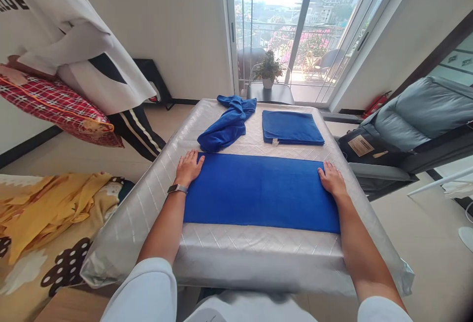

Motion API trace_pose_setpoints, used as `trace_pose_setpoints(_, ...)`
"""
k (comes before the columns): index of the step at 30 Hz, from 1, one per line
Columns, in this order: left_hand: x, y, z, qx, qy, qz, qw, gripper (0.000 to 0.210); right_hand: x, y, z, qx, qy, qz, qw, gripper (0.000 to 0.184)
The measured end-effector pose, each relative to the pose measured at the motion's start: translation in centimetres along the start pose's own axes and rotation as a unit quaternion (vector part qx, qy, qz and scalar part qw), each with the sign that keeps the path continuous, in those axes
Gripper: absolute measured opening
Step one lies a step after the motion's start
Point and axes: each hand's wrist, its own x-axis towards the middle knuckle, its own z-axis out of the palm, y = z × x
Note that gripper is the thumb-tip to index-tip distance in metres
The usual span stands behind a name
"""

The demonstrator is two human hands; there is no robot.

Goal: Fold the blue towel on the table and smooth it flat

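A blue towel (260,191) lies flat in a long rectangle across the near part of the table. My left hand (188,168) rests flat at its upper left corner, fingers stretched out, with a watch on the wrist. At the upper right corner my right hand (332,178) lies flat as well, fingers extended over the edge. Beyond it sits a neatly folded stack of blue cloth (291,127) with a white tag showing. To the left of that stack, a crumpled blue cloth (231,122) almost meets the towel's far edge.
A silvery cover drapes the table (258,258). At left stands a person (81,60) holding a red checked pillow (62,107), near bedding (55,213). Behind the table are a chair (271,96) with a potted plant (268,68) and a glass door; a grey recliner (417,115) stands right.
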Motion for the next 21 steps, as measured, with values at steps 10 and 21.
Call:
trace_pose_setpoints(10,-3.1,12.9,-2.3,-0.064,-0.030,0.242,0.968,0.056,-4.4,-13.1,-2.3,0.038,-0.008,-0.218,0.975,0.063)
trace_pose_setpoints(21,-7.4,20.9,3.6,-0.044,-0.093,0.290,0.952,0.071,-7.0,-21.5,2.2,0.039,-0.054,-0.250,0.966,0.068)
